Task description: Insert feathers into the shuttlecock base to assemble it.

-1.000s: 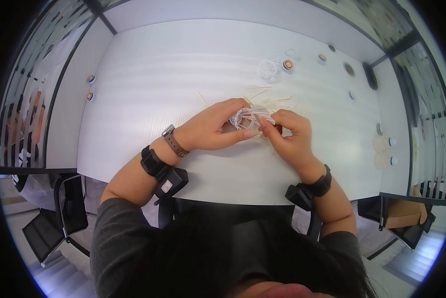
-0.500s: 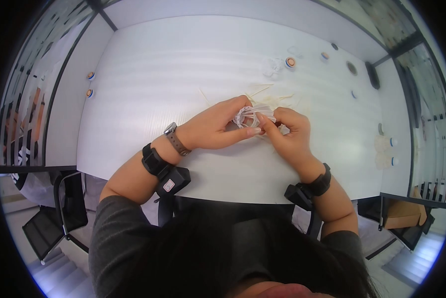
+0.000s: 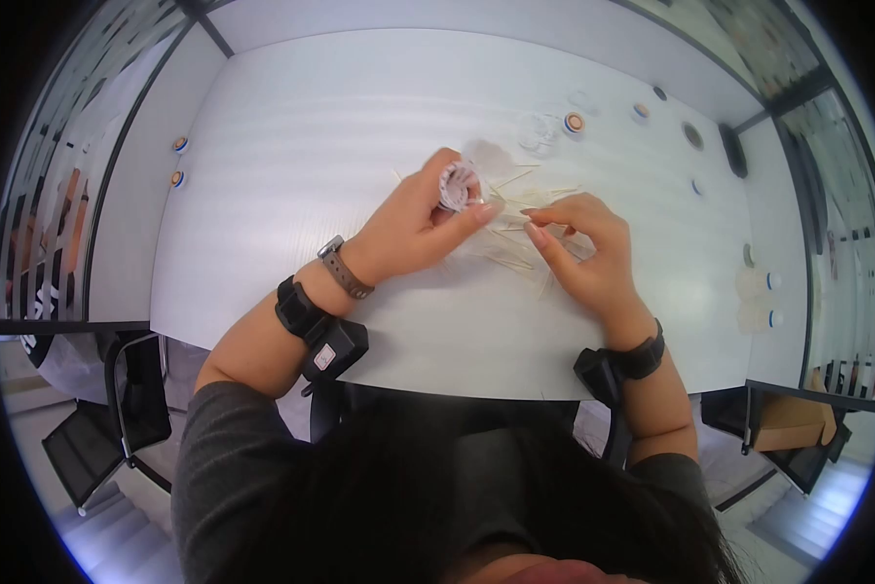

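My left hand (image 3: 413,219) is wrapped round a small white ring-shaped woven piece (image 3: 460,185), its round opening facing up. A pale, blurred translucent part spreads from the far side of it. To the right, my right hand (image 3: 588,243) is apart from the piece, with thumb and index finger close together; whether anything thin is between them is too small to tell. Thin pale sticks (image 3: 505,255) lie scattered on the white table between and beyond my hands.
A round orange-topped container (image 3: 574,123) stands beyond my right hand, beside a clear crumpled item (image 3: 538,131). Two small bottles (image 3: 774,281) lie at the right edge, and two orange-topped containers (image 3: 179,145) are at the left edge. A dark oval object (image 3: 732,150) rests at the back right.
My right hand has let go of the white piece and moved right. My left hand has moved slightly up and left with the piece, turning its opening upward.
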Demonstrator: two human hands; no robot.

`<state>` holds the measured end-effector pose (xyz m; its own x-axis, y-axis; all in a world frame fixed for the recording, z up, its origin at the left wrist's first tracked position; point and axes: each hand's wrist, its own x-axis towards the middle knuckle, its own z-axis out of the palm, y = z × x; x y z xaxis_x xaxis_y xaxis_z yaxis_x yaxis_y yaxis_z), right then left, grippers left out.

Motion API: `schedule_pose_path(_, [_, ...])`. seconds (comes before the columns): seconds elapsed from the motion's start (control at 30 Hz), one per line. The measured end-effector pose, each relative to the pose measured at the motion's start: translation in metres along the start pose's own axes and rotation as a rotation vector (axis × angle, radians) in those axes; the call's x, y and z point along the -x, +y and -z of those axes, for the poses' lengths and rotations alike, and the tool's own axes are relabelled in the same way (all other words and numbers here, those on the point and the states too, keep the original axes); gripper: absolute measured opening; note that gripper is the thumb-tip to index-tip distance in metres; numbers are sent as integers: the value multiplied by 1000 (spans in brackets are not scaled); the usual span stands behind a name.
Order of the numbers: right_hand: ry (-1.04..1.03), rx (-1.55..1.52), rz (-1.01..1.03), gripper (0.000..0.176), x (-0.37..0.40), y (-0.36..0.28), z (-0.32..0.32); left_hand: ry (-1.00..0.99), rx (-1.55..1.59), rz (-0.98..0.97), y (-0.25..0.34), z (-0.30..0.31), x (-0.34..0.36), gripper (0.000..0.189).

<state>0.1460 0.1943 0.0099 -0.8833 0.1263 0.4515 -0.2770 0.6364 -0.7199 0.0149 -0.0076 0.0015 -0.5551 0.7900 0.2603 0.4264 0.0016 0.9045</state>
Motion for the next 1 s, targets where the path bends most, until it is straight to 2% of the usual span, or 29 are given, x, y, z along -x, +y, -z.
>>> schedule_pose_path(0.13, [-90, 125, 119, 14, -1, 4, 4, 150, 121, -27, -14, 0, -3, 28])
schedule_pose_path(0.2, [-141, 150, 149, 13, -1, 3, 3, 123, 135, 38, -12, 3, -1, 25])
schedule_pose_path(0.37, [-165, 248, 140, 18, 0, 1, 3, 154, 130, 52, -8, 3, -3, 21])
schedule_pose_path(0.47, [-200, 273, 121, 22, 0, 2, 6, 249, 107, 66, -13, -4, -6, 27])
schedule_pose_path(0.6, [-199, 279, 121, 25, -1, 1, 7, 222, 34, 63, -12, -3, -6, 26])
schedule_pose_path(0.73, [-135, 207, 102, 20, 1, 1, 5, 185, -36, 68, -3, 0, -6, 24])
schedule_pose_path(0.87, [-92, 40, -10, 18, 2, 2, 3, 163, -90, 46, -1, -1, -7, 27])
schedule_pose_path(1.0, [-61, -70, -68, 16, 1, 4, 1, 132, -86, 106, 1, 0, -7, 22])
